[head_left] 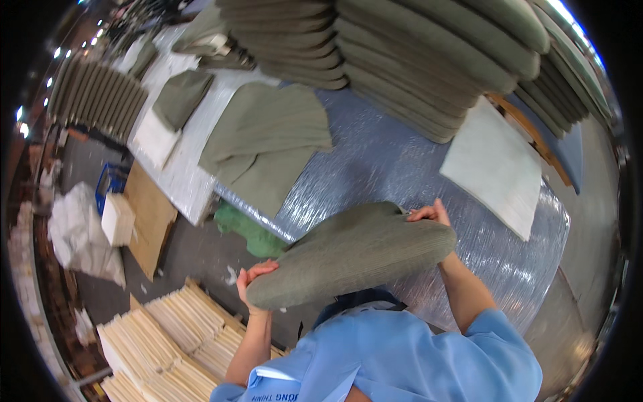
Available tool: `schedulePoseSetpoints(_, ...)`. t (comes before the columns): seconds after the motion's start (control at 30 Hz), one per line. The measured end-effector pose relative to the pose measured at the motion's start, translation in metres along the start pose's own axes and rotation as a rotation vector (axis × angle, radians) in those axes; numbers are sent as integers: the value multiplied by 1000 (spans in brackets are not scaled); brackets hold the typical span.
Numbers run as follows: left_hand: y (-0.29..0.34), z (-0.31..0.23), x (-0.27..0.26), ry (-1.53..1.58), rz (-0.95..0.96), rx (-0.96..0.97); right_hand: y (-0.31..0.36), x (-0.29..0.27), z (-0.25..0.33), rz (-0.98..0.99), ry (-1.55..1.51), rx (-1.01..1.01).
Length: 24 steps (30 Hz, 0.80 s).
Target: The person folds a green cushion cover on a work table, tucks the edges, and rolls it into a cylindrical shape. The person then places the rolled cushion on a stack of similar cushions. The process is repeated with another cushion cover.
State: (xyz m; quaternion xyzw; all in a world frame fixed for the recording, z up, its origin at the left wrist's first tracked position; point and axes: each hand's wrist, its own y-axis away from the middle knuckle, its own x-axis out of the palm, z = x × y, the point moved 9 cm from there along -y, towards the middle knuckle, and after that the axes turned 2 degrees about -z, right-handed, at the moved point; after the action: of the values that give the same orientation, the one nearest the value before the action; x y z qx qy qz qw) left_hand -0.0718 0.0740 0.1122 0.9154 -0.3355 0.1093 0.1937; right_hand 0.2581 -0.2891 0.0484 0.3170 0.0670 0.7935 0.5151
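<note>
A grey-green fabric-covered seat cushion (pixel 355 251) is held up in front of my body, tilted, with its long rounded edge toward me. My left hand (pixel 257 276) grips its left end, thumb and fingers around the edge. At the far right corner, my right hand (pixel 432 214) holds the cushion, fingers curled over the fabric. Beyond it, a plastic-wrapped table (pixel 362 161) carries a loose grey-green fabric cover (pixel 268 134) on the left. On the table's right lies a white foam pad (pixel 495 164).
Tall stacks of grey-green cushions (pixel 429 67) stand at the table's back. Another cushion stack (pixel 100 94) is at far left. White foam pieces (pixel 174 328) are piled at lower left. A white sack (pixel 84 231), a brown board (pixel 147 218) and green cloth (pixel 248 231) lie left of the table.
</note>
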Motion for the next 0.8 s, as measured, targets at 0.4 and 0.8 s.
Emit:
schedulePoseSetpoints(0.4, -12, 34, -27, 83, -286, -177, 105, 33, -39, -368, -149, -44)
schedulePoseSetpoints(0.8, 133, 25, 242, -294, 1181, -2, 240, 134, 69, -83, -81, -130)
